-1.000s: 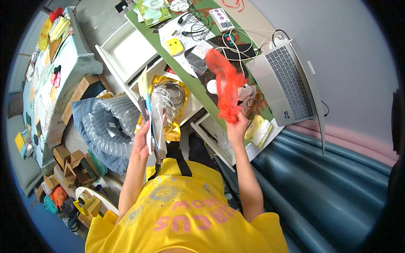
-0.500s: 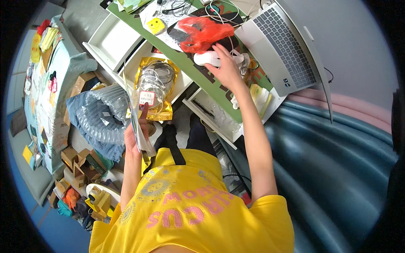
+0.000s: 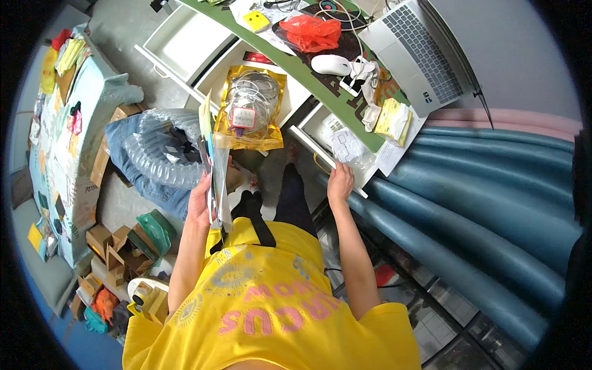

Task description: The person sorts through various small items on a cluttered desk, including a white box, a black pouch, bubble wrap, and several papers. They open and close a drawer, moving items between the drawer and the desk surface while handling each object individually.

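My left hand (image 3: pixel 200 200) is closed around a stack of thin papers and plastic sleeves (image 3: pixel 217 179), held upright and seen nearly edge-on. My right hand (image 3: pixel 341 181) has its fingers bent over the front edge of a pulled-out white drawer (image 3: pixel 311 150). Inside that drawer lies a clear plastic bag (image 3: pixel 348 147) with white contents. Left of it, another open drawer (image 3: pixel 290 102) holds a gold-edged pouch (image 3: pixel 275 137) with coiled grey and white cables (image 3: pixel 251 92). On the green desktop above are a white mouse (image 3: pixel 331 65) and a crumpled red plastic bag (image 3: pixel 311 32).
An open laptop (image 3: pixel 425 58) stands at the right of the desk, near a yellow tissue pack (image 3: pixel 393 120). A third drawer (image 3: pixel 185 43) is out at the upper left. Bubble wrap (image 3: pixel 157 151) and cardboard boxes (image 3: pixel 117 250) lie on the left. Blue curtains (image 3: pixel 456 197) hang on the right.
My right hand has left the desktop beside the mouse and come down to the drawer's front edge. The red bag looks more bunched up. My left hand keeps the papers; the view has shifted.
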